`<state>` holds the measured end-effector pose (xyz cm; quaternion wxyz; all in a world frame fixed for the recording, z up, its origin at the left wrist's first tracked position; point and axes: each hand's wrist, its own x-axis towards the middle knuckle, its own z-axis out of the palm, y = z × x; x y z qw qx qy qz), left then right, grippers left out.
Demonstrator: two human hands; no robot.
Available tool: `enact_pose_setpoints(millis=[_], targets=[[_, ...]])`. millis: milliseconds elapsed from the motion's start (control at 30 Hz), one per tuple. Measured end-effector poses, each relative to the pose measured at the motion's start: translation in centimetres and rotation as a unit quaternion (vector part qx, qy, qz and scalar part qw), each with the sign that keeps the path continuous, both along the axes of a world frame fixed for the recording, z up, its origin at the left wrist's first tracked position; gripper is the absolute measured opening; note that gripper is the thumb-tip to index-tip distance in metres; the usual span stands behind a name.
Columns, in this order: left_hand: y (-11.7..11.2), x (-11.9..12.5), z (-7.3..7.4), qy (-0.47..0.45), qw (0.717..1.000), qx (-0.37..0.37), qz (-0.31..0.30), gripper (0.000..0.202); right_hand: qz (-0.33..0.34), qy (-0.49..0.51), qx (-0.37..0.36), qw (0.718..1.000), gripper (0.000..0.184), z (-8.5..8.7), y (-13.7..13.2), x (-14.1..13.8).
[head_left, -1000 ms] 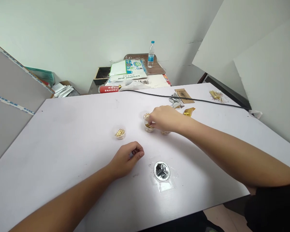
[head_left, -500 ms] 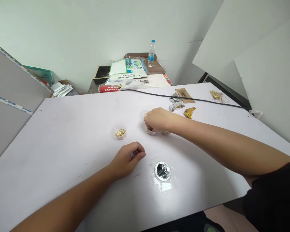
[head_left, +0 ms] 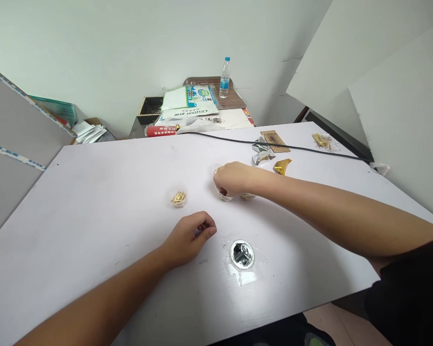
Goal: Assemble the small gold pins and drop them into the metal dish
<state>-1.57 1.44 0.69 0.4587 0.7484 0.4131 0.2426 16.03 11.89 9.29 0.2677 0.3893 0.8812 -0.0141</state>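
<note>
My right hand (head_left: 233, 178) reaches down into a small clear cup (head_left: 225, 197). Its fingers are curled together, and the fingertips are hidden, along with whatever is between them. Small reddish-brown bits show under the hand. Another small cup with tan contents (head_left: 247, 196) is partly covered by my right wrist. My left hand (head_left: 193, 238) rests on the white table, its fingers bent and the thumb close to the index finger; anything in that pinch is too small to make out. Beyond it stands a clear cup of thin gold-coloured pieces (head_left: 179, 198).
A round dark disc with a silvery rim (head_left: 242, 254) is set in the tabletop under clear tape. Behind my right arm lie gold foil (head_left: 282, 166), silver foil (head_left: 262, 157) and brown card (head_left: 276, 141). A black cable (head_left: 234, 141) crosses the table's far side. A water bottle (head_left: 224, 79) stands beyond.
The view has shifted very slightly. My right hand stays over the same cup with only a small movement, and my left hand keeps its place and pose.
</note>
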Motion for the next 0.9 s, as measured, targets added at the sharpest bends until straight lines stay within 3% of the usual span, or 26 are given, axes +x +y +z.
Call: enact_pose_setpoints(millis=[367,900], targets=[[0.0,0.0,0.1,0.000,1.000,-0.001,0.003,0.014,0.006,0.009,-0.011,1.000,0.017,-0.4,0.1,0.8],[0.0,0.1,0.0,-0.003,1.000,-0.001,0.005,0.014,-0.024,0.147,-0.034,0.988,0.016,0.3,0.7,4.0]])
